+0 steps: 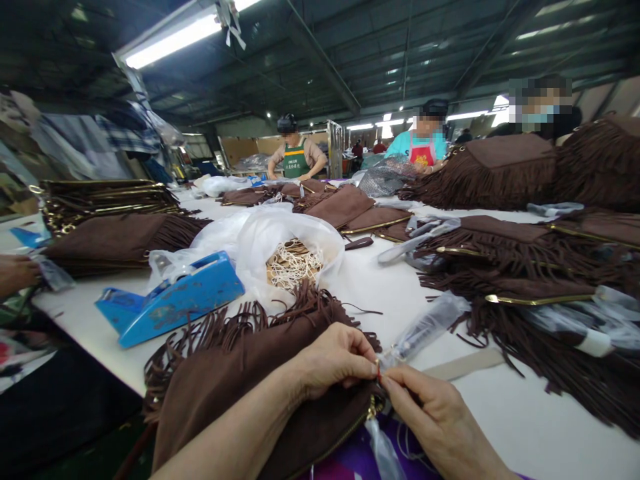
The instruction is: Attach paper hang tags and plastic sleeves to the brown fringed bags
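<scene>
A brown fringed bag (240, 373) with a zipper along its near edge lies before me. Above its right corner my left hand (340, 360) is closed in a pinch, thumb against forefinger. My right hand (425, 400) pinches at the same spot, fingertips almost touching the left ones. Between them shows a tiny reddish bit (379, 371), too small to name. Just below hangs a gold clasp (373, 407) with a clear plastic wrap (383, 447) under it. A thin pale cord loops beneath my right hand. Another plastic-wrapped piece (430, 323) lies beyond my fingers.
Left of the bag stands a blue tape dispenser (175, 300). Behind it, a white plastic bag (250, 247) holds tags with pale strings (295, 263). Stacked brown fringed bags (520, 260) fill the right side; more (105, 233) lie left. Co-workers stand across the white table (560, 433).
</scene>
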{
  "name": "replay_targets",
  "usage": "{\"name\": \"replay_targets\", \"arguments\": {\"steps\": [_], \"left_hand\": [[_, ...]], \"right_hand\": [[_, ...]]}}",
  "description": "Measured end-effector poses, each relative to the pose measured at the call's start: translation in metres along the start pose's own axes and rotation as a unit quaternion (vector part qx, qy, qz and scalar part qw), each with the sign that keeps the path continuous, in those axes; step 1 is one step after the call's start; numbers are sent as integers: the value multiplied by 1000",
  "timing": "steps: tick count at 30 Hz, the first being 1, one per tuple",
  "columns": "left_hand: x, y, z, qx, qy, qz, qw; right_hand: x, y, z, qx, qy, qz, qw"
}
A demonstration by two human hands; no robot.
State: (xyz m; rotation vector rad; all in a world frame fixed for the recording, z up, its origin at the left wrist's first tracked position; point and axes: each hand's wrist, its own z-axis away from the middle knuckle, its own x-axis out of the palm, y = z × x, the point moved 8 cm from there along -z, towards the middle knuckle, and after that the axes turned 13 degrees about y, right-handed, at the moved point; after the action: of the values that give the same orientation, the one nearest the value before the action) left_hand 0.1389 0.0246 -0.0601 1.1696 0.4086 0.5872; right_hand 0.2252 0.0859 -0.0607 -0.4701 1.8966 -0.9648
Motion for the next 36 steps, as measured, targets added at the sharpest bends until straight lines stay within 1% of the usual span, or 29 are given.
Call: {"name": "replay_targets", "arguments": {"steps": [5,10,15,17,19,21,23,25,27,29,33,36], "left_hand": [[1,2,2,-1,-3,2,1000],[1,4,3,0,1,-2,1000],[1,3,4,2,1,-8,1000],[1,3,4,5,5,-10,1000],[1,3,5,5,5,-5,1000],[0,2,5,2,5,4,1000],[-1,-1,5,4,2,8,1000],[-1,-3,5,9,-2,2,1000],[-1,-5,6,15,-5,-6,1000],[-2,-5,6,26,1,-26,999],[-5,-2,10,65,21,-114,991],[-5,-1,11,75,28,-139,987]], "right_hand": [[0,4,3,-2,3,50,999],[-2,2,3,-7,3,66,998],[-6,-2,1,-39,23,106,993],[-7,-5,2,-64,29,122,990],[-10,-9,3,-106,55,154,981],[-13,-16,5,-166,95,196,962],[-14,-24,8,-231,128,237,935],[-14,-28,10,-268,150,263,915],[-14,-28,9,-271,158,273,909],[-14,-27,8,-260,156,276,912],[-12,-27,8,-258,150,285,911],[-11,-25,9,-262,143,276,913]]}}
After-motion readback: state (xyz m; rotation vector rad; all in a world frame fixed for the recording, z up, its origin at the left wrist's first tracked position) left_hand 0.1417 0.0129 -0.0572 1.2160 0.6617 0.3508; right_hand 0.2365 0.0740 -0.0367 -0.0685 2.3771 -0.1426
